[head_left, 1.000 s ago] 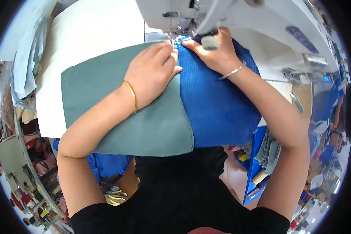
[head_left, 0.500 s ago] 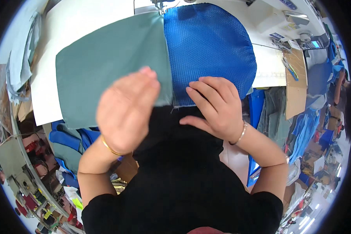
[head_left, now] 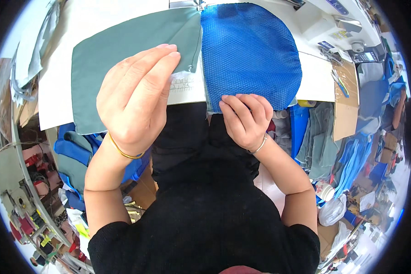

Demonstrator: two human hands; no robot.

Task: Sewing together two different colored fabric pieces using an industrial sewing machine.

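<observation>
A grey-green fabric panel (head_left: 118, 55) and a blue honeycomb-textured fabric piece (head_left: 251, 50) lie side by side, their adjoining edges meeting at the sewing machine's presser foot (head_left: 199, 6). My left hand (head_left: 137, 98), fingers closed together, pinches the green panel near its front edge and holds that part raised. The fingertips hide the exact grip. My right hand (head_left: 246, 118) has its fingers curled over the near edge of the blue fabric, with the thumb out of sight beneath. Between the two pieces a narrow gap opens toward me.
Ruler marks (head_left: 182, 86) show on the white table. The machine body (head_left: 351, 23) stands at the upper right, with thread snips (head_left: 340, 84) on a cardboard piece (head_left: 347, 109). Grey-green cloths (head_left: 322, 137) hang at the right; blue and green pieces (head_left: 75, 150) are piled below left.
My left hand has pinched the green panel and lifted its near corner, uncovering the ruler marks. My right hand has moved slightly down and its fingers have closed on the blue fabric's edge.
</observation>
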